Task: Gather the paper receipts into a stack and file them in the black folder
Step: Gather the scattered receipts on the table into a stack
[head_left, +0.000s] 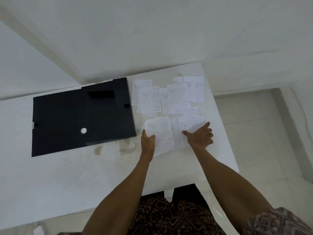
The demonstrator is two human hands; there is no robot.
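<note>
Several white paper receipts [169,97] lie spread over the right part of a white table [67,175]. The black folder [81,116] lies open and flat on the left, a white round fastener on it. My left hand [148,141] pinches the lower left edge of a small pile of receipts [160,131] nearest me. My right hand [200,137] rests flat, fingers spread, on the receipts [189,122] at the right of that pile. Part of those sheets is hidden under my palm.
The table's right edge runs close beside the receipts, with a tiled floor [254,133] below. A white wall stands behind the table. Brownish stains [125,147] mark the tabletop just in front of the folder.
</note>
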